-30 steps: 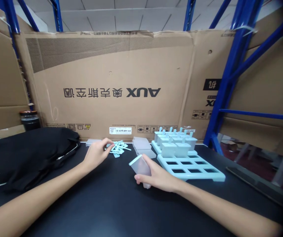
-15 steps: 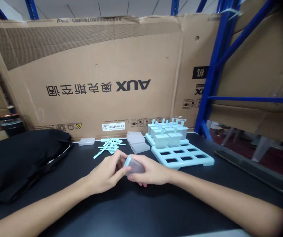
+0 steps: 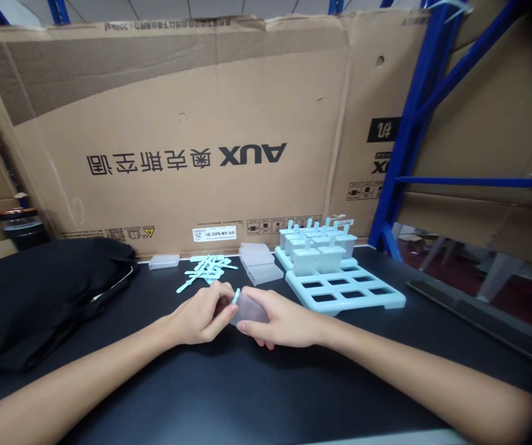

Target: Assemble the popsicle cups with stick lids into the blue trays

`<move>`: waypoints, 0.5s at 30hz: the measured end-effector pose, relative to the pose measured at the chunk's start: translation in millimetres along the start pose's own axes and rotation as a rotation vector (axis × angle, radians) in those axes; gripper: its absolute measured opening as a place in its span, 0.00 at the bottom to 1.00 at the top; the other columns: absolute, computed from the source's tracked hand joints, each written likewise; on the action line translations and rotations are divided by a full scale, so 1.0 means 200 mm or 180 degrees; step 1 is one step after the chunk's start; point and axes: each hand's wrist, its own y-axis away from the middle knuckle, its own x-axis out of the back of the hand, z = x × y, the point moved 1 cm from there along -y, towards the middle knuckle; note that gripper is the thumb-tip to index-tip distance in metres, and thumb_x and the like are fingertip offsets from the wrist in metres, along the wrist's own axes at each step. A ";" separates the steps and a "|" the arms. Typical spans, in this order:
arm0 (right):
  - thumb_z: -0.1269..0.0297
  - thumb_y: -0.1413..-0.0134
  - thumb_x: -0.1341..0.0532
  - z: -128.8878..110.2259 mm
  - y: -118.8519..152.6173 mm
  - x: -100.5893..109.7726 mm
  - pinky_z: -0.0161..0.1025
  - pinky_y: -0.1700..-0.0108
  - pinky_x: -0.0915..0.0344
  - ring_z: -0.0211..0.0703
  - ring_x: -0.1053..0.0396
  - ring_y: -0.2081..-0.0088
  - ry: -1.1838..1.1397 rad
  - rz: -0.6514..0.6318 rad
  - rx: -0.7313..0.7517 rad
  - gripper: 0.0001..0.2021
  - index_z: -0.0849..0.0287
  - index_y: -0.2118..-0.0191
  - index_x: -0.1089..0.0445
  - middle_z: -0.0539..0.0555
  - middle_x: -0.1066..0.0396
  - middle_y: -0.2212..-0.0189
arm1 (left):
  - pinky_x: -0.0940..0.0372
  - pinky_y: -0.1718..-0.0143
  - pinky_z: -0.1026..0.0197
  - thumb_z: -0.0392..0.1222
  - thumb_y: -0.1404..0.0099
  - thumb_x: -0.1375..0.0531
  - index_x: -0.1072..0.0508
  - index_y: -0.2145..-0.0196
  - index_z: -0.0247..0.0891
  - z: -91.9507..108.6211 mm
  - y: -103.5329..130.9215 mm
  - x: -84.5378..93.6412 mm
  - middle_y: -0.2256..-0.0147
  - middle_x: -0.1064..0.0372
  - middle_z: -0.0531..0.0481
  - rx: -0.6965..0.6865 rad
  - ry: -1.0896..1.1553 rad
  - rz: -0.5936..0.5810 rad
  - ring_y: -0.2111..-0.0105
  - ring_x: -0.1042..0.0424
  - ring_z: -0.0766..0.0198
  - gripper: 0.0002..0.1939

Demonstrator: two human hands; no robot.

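Observation:
In the middle of the head view, a translucent popsicle mold [image 3: 252,310] lies tilted in my right hand [image 3: 286,317], whose fingers and thumb are wrapped around it. At the mold's left end, my left hand [image 3: 205,313] pinches a light-blue popsicle stick lid [image 3: 235,296]. Only a narrow strip of that lid shows; its stick is hidden behind my left fingers. I cannot tell whether the lid is fully seated. Beyond my hands lies a pile of light-blue popsicle stick lids [image 3: 209,267].
Several translucent molds [image 3: 260,264] lie behind my hands, and another mold [image 3: 164,262] sits farther left. At the right, a light-blue rack [image 3: 346,298] holds several lidded molds [image 3: 305,258]. Black fabric [image 3: 47,296] covers the table's left side; a cardboard sheet [image 3: 177,105] stands behind.
The mold has turned slightly between my hands, and less of the blue lid shows at its left end. My left fingers have shifted a little left. The camera view has moved slightly.

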 end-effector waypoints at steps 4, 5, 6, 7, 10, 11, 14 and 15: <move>0.53 0.42 0.43 0.00 0.00 0.00 0.30 0.77 0.37 0.34 0.33 0.79 -0.0080 -0.0006 -0.0003 0.14 0.57 0.58 0.41 0.46 0.32 0.77 | 0.39 0.71 0.62 0.38 0.30 0.50 0.47 0.54 0.40 0.00 0.00 -0.01 0.69 0.37 0.52 -0.0047 -0.0037 0.0088 0.75 0.37 0.67 0.09; 0.53 0.42 0.43 0.01 -0.01 0.00 0.30 0.77 0.37 0.33 0.33 0.79 -0.0115 -0.0005 -0.0002 0.14 0.58 0.58 0.41 0.46 0.32 0.77 | 0.39 0.71 0.62 0.37 0.30 0.51 0.48 0.53 0.40 0.00 -0.01 0.00 0.70 0.37 0.53 -0.0008 -0.0054 0.0059 0.75 0.37 0.67 0.09; 0.53 0.42 0.43 0.01 -0.01 0.00 0.30 0.77 0.37 0.33 0.34 0.79 -0.0157 -0.0005 -0.0004 0.14 0.58 0.57 0.41 0.46 0.32 0.76 | 0.40 0.71 0.62 0.37 0.30 0.51 0.48 0.53 0.40 0.00 -0.01 0.00 0.70 0.37 0.53 0.0045 -0.0055 0.0000 0.75 0.37 0.67 0.10; 0.52 0.41 0.44 0.01 -0.01 0.00 0.30 0.77 0.37 0.33 0.34 0.79 -0.0204 -0.0002 -0.0010 0.15 0.58 0.58 0.41 0.46 0.32 0.77 | 0.40 0.71 0.62 0.37 0.30 0.51 0.48 0.52 0.40 0.00 -0.01 0.00 0.70 0.37 0.53 0.0103 -0.0041 -0.0061 0.75 0.37 0.67 0.10; 0.51 0.41 0.44 0.02 0.00 0.01 0.30 0.76 0.37 0.33 0.34 0.79 -0.0355 -0.0062 -0.0037 0.15 0.59 0.60 0.41 0.47 0.33 0.77 | 0.40 0.71 0.62 0.36 0.29 0.54 0.47 0.53 0.39 -0.03 -0.01 0.01 0.70 0.37 0.53 0.0383 -0.0019 -0.0019 0.75 0.37 0.67 0.08; 0.51 0.41 0.44 0.02 0.00 0.01 0.30 0.76 0.37 0.33 0.34 0.79 -0.0390 -0.0091 -0.0041 0.15 0.58 0.61 0.41 0.47 0.33 0.77 | 0.40 0.71 0.62 0.36 0.29 0.55 0.46 0.53 0.39 -0.05 -0.01 0.01 0.71 0.36 0.53 0.0510 -0.0030 0.0066 0.75 0.37 0.67 0.07; 0.51 0.41 0.44 0.02 0.01 0.02 0.31 0.76 0.36 0.33 0.34 0.78 -0.0431 -0.0117 -0.0036 0.14 0.58 0.63 0.42 0.47 0.33 0.77 | 0.39 0.69 0.63 0.37 0.28 0.55 0.43 0.57 0.40 -0.13 0.00 0.05 0.72 0.35 0.54 0.0934 -0.0121 0.0479 0.74 0.35 0.68 0.05; 0.51 0.41 0.44 0.01 0.01 0.02 0.31 0.76 0.37 0.33 0.34 0.78 -0.0434 -0.0104 -0.0039 0.14 0.58 0.63 0.42 0.47 0.33 0.77 | 0.39 0.69 0.63 0.38 0.28 0.55 0.43 0.58 0.40 -0.16 0.01 0.07 0.72 0.35 0.54 0.1058 -0.0173 0.0679 0.74 0.34 0.67 0.04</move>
